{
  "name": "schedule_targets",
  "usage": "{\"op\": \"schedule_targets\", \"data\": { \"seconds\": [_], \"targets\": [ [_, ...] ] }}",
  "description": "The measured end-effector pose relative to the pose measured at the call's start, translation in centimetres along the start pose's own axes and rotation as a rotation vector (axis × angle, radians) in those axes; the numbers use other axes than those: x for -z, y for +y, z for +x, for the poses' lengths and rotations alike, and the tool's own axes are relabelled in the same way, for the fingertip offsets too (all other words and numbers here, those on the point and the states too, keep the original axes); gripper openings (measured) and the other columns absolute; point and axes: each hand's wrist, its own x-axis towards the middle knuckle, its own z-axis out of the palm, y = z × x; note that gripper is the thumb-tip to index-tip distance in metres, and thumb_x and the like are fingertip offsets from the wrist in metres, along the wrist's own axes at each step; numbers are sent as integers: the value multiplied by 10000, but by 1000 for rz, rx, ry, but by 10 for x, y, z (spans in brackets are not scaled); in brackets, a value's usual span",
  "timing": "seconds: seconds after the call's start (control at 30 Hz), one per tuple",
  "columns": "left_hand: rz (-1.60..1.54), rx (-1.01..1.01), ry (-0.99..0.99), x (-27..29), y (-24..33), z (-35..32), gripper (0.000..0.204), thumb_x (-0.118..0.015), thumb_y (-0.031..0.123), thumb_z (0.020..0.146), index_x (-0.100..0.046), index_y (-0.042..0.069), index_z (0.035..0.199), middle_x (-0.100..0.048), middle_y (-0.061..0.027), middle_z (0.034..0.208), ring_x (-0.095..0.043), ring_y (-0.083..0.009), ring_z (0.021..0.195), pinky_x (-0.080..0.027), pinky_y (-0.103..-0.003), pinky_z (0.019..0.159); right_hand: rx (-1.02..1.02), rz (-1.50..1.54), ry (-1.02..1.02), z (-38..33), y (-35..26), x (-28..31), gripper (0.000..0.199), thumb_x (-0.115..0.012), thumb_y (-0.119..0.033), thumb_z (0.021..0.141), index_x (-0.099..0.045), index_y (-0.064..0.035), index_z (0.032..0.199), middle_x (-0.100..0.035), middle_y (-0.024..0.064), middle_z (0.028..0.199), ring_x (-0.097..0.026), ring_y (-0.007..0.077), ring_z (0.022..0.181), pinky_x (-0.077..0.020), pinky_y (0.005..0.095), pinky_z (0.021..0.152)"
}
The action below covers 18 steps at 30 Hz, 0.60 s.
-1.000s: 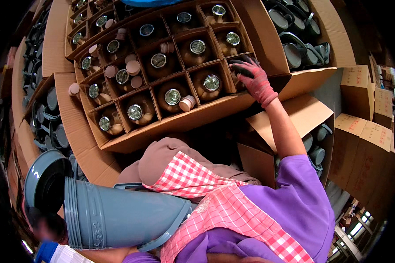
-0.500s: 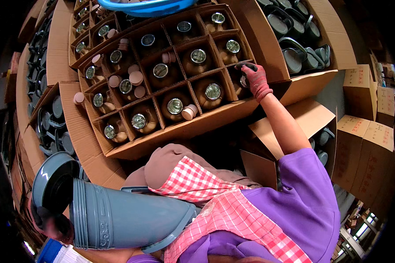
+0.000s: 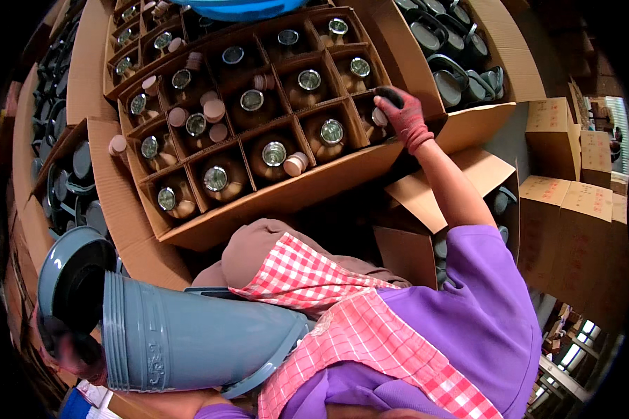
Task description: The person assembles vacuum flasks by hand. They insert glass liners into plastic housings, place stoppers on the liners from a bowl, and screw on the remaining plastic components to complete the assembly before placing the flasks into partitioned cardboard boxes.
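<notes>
Curled now where it was spread a second ago, the right hand (image 3: pixel 402 115) meets a pale pink stopper (image 3: pixel 379 117) in the near right compartment of the carton (image 3: pixel 279 199) (head view); whether it clamps cannot be told, nor can the blurred left hand's (image 3: pixel 77 355) grip beside the blue-grey jug body (image 3: pixel 196 335). Loose pinching could drop the stopper between the dividers (image 3: pixel 247 164). Counted in that carton: fourteen silver bottle mouths (image 3: pixel 274 153), about eight loose stoppers (image 3: pixel 214 109); outside, one jug body at hand.

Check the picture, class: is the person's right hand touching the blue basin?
No, the gloved right hand is at the near right corner of the divided carton, apart from the blue basin.
</notes>
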Motion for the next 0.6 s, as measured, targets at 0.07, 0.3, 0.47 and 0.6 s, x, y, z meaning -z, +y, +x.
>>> {"op": "schedule_targets", "data": {
  "seconds": [0.07, 0.3, 0.47, 0.6],
  "targets": [
    [6, 1, 10, 1, 0, -3, 428, -581, 125, 807, -506, -48, 1191, -546, -169, 1155, -543, -248, 1029, -421, -330, 915, 184, -249, 125, 13, -20, 3, 335, -650, -295, 773, -637, -66, 1017, -640, 141, 1000, -607, 299, 934, -485, 361, 807],
    [40, -8, -14, 16, -12, -14, 423, -572, 107, 815, -502, -45, 1203, -539, -172, 1173, -537, -251, 1048, -416, -332, 928, 423, -805, 143, 33, -15, -30, 595, -536, -445, 832, -368, -208, 1350, -398, 184, 1344, -328, 371, 1267, -247, 472, 1050],
    [38, 7, -69, 22, -24, -17, 420, -565, 94, 820, -499, -43, 1212, -533, -173, 1186, -533, -252, 1061, -413, -333, 937, 434, -553, 153, 41, 8, -20, 539, -552, -355, 842, -414, -151, 1321, -418, 163, 1334, -362, 350, 1236, -269, 421, 1041],
    [7, -3, -86, 8, -19, -7, 414, -577, 90, 816, -509, -42, 1203, -534, -168, 1185, -535, -254, 1058, -422, -332, 930, 526, -568, 214, 41, 4, -22, 425, -584, -259, 824, -515, -106, 1214, -512, 159, 1220, -452, 338, 1147, -346, 414, 981]
  ]
}}
